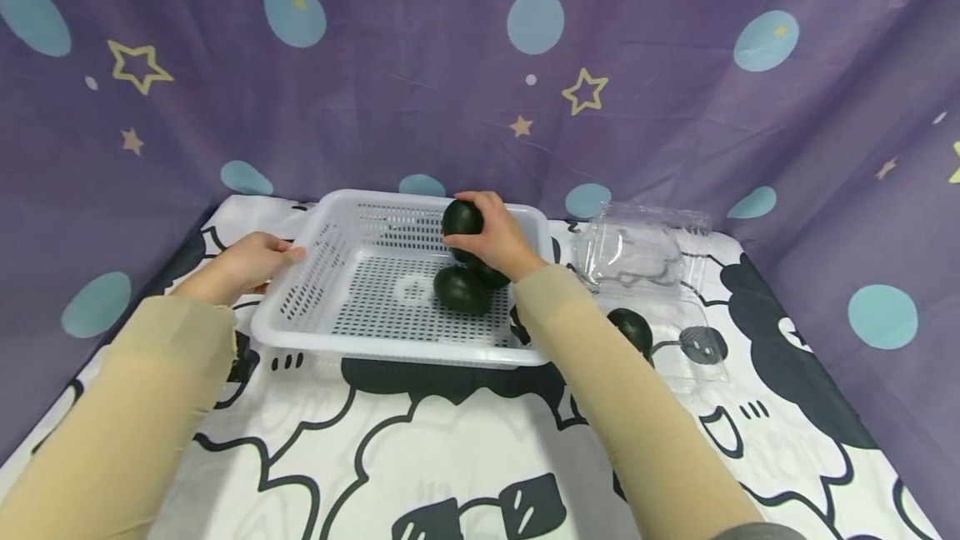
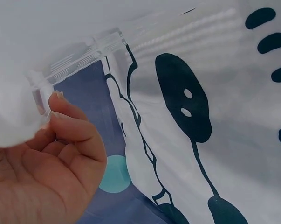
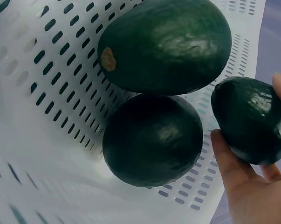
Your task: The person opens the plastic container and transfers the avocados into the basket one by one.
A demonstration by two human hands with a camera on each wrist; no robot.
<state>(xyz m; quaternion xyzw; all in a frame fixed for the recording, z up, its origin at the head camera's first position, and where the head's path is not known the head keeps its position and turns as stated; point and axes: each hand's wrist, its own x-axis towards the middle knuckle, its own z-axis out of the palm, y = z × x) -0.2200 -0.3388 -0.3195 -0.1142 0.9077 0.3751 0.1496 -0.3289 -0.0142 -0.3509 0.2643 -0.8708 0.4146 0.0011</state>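
Note:
My right hand (image 1: 497, 233) holds a dark green avocado (image 1: 462, 217) between thumb and fingers, over the right part of a white plastic basket (image 1: 405, 347). Below it, a second avocado (image 1: 457, 292) lies on the slotted floor, with another beside it, partly hidden by the hand. The right wrist view has these two close together, one avocado (image 3: 166, 46) showing a brown stem scar, the other avocado (image 3: 152, 140) rounder. At the basket's left end my left hand (image 1: 243, 265) pinches the rim, thumb on top; the left wrist view shows those fingers (image 2: 77, 128) at the edge.
A clear plastic clamshell box (image 1: 633, 252) lies opened to the right of the basket. Near it, one more avocado (image 1: 632, 329) sits on the cartoon-print cloth (image 1: 450, 440), partly behind my right sleeve (image 1: 622, 390). A purple curtain (image 1: 420, 123) hangs behind the table.

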